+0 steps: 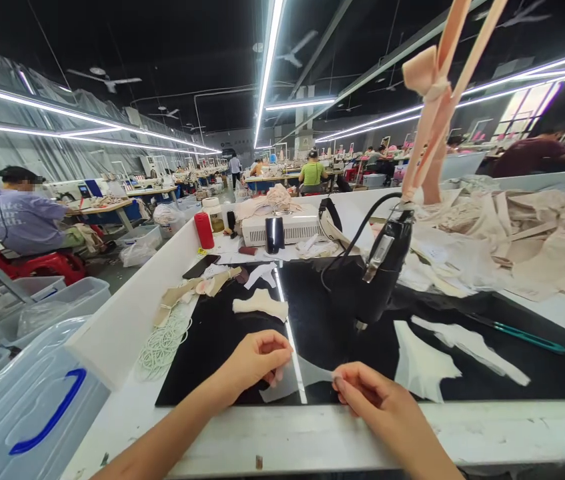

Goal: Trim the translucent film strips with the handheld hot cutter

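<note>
My left hand (pixel 263 360) has its fingers pinched at the upper left of a sheer white fabric piece (pixel 313 375). My right hand (pixel 373 397) grips the narrow right tip of that piece between thumb and forefinger. The piece spans the gap between both hands, low over the black work mat (pixel 222 347). Beyond them, a black device with a metal tip (pixel 382 267) hangs from knotted peach straps (pixel 437 120). A cream fabric cutout (pixel 261 305) lies past my left hand. Stacked white cutouts (pixel 425 363) lie right of my right hand.
A slim teal tool (pixel 529 337) rests at the mat's right. Pale green cord (pixel 162 347) is heaped at the left, near a phone (pixel 201 267). Beige fabric (pixel 527 233) piles up at the right. A white machine (pixel 282 230) and red thread cone (pixel 203 230) stand behind.
</note>
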### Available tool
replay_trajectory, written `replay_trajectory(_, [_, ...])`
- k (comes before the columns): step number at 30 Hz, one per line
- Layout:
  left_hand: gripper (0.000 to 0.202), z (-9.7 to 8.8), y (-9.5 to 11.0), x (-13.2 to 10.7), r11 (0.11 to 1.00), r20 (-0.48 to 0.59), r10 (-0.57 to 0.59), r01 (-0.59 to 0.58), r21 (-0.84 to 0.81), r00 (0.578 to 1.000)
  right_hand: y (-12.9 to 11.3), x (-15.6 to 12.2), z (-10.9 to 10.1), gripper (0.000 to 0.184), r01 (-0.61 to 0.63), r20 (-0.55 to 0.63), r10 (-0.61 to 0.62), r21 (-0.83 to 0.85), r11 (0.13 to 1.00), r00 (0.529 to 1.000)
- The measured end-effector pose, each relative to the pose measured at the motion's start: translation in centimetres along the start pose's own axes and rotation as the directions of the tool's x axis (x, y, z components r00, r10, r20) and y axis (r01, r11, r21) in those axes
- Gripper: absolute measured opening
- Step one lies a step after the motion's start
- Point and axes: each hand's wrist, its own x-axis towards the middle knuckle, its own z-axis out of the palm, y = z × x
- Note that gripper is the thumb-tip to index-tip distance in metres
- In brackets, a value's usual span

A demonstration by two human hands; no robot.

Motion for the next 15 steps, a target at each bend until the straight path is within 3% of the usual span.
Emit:
replay_trajectory(10, [0.026, -1.2, -1.0, 1.3, 0.972, -0.082, 0.048, -0.028, 0.233, 0.995, 0.6, 1.2, 0.9, 0.018, 0.200, 0.076, -0.194, -0.080, 0.977, 0.978])
replay_trajectory(15, [0.033, -1.5, -2.0, 2.1, 0.945, -0.136, 0.104, -0.055, 0.322, 0.985, 1.3, 1.5, 1.5, 0.016, 0.247, 0.061, -0.240, -0.173, 0.953, 0.969])
